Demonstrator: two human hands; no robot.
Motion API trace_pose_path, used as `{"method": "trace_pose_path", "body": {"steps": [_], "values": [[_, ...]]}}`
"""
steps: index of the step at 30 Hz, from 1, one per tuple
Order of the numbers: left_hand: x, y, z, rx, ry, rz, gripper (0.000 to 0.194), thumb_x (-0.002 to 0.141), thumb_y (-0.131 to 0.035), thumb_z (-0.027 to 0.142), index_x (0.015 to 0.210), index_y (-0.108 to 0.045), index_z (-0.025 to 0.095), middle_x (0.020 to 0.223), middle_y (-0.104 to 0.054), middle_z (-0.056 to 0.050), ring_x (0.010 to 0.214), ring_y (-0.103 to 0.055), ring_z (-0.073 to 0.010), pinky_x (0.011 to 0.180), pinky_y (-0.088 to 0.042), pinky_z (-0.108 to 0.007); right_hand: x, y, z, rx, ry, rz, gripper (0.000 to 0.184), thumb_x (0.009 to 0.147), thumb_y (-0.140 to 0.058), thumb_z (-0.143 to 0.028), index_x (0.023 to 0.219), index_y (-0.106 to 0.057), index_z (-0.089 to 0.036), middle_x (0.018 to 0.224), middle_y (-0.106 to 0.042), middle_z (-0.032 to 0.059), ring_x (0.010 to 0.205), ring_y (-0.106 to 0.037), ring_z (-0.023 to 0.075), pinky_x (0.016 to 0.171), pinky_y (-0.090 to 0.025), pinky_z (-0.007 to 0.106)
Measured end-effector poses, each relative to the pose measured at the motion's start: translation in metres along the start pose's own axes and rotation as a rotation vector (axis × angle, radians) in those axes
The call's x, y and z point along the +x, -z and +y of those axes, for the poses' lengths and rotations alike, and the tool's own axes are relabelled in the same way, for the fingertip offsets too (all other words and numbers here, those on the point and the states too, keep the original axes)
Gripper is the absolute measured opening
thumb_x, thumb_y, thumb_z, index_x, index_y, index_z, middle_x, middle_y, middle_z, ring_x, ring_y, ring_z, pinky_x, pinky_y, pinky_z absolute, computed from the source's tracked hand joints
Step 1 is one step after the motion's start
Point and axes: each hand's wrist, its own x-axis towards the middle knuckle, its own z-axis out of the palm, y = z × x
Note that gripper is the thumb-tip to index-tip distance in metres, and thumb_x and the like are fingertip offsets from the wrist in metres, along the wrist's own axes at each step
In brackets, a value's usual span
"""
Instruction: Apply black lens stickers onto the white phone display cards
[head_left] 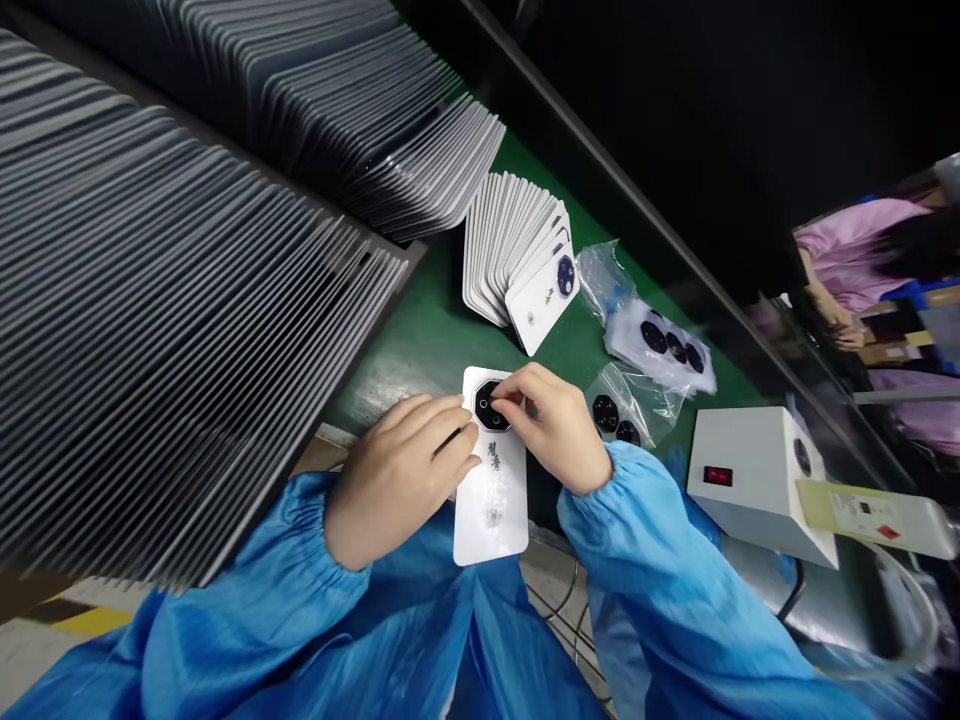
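A white phone back cover (491, 500) with dark lettering lies lengthwise before me at the bench's front edge. Near its top is a black camera lens cover (486, 408) with ring-shaped openings. My right hand (551, 425) pinches with thumb and forefinger at the right side of this lens cover; the fingertips hide that edge. On the other side, my left hand (409, 465) rests its fingertips against the back cover's left edge. A slim dark stick-like tool (448, 441) shows between its fingers, mostly hidden.
Tall racks of upright thin panels (187, 330) fill the left. Behind the cover stand fanned white back covers (517, 245). To the right are bagged black lens covers (664, 345), a clear bag (645, 400), a white box with a red switch (739, 470) and a pale bottle (877, 515). Another person's pink sleeve (855, 250) shows beyond.
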Motion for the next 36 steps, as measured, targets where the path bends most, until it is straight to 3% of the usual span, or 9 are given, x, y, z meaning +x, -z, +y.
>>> {"method": "trace_pose_path", "body": {"steps": [13,20,36], "values": [[0.0,-0.004,0.0,0.072,-0.022,0.01,0.016,0.083,-0.057,0.014,0.092,-0.067,0.004,0.096,-0.069,-0.014,0.1,-0.063,-0.0281,0.089,-0.053,-0.042,0.0,-0.006,0.002,-0.153,0.219,0.015,0.013,0.087,-0.05,-0.017,0.082,-0.062,-0.015,0.08,-0.064,0.0051,0.076,-0.058,0.0154,0.069,-0.045,0.029],[-0.001,-0.004,-0.001,0.079,-0.032,0.022,0.016,0.083,-0.057,0.014,0.092,-0.067,0.005,0.096,-0.07,-0.013,0.1,-0.063,-0.0276,0.088,-0.054,-0.042,0.0,-0.007,0.001,-0.241,0.261,0.042,0.014,0.086,-0.049,-0.015,0.081,-0.063,-0.014,0.078,-0.065,0.004,0.074,-0.058,0.0147,0.067,-0.042,0.028],[0.0,-0.004,0.0,0.07,-0.032,-0.016,0.026,0.081,-0.061,0.024,0.095,-0.066,0.003,0.1,-0.069,-0.016,0.101,-0.063,-0.0283,0.091,-0.053,-0.042,0.006,-0.01,-0.009,-0.501,0.471,0.063,0.027,0.085,-0.041,-0.009,0.064,-0.056,-0.015,0.063,-0.053,0.0046,0.061,-0.039,0.0163,0.059,-0.029,0.03]]}}
